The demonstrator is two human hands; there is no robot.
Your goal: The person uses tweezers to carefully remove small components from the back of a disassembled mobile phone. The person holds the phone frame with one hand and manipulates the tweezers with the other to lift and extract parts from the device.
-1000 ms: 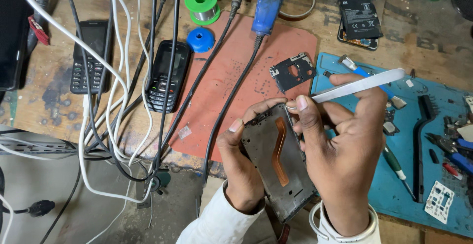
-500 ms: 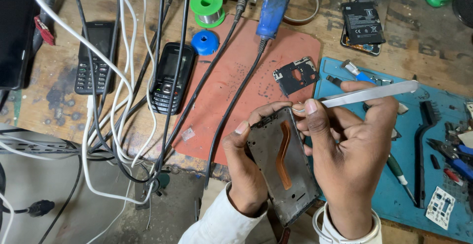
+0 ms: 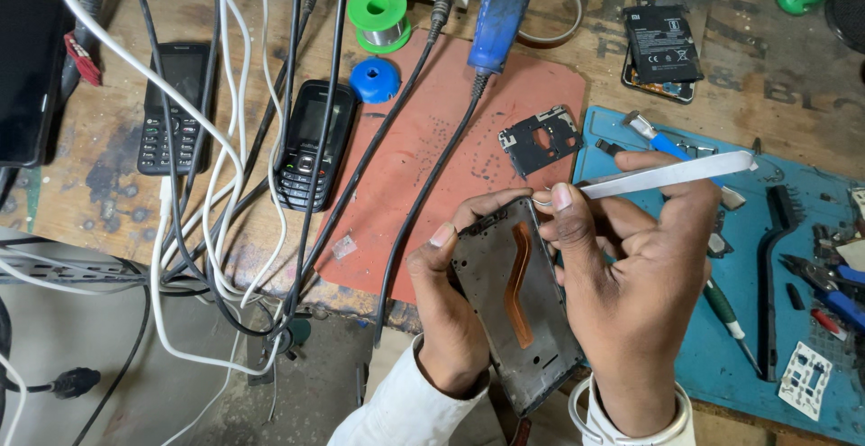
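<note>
Your left hand point(image 3: 450, 320) cradles the phone frame point(image 3: 518, 306) at the bench's near edge, fingers clamped; right hand point(image 3: 635, 284), wrist bent, pinches tweezers point(image 3: 667, 174) w/ tips at frame's top.

A worn wooden desk point(image 3: 108, 203) fills the frame. On it lie a red mat point(image 3: 432, 167) at centre, a blue mat point(image 3: 766, 320) at right, 2 keypad phones point(image 3: 176, 108) at upper left, and a battery point(image 3: 662, 45) at upper right.
</note>
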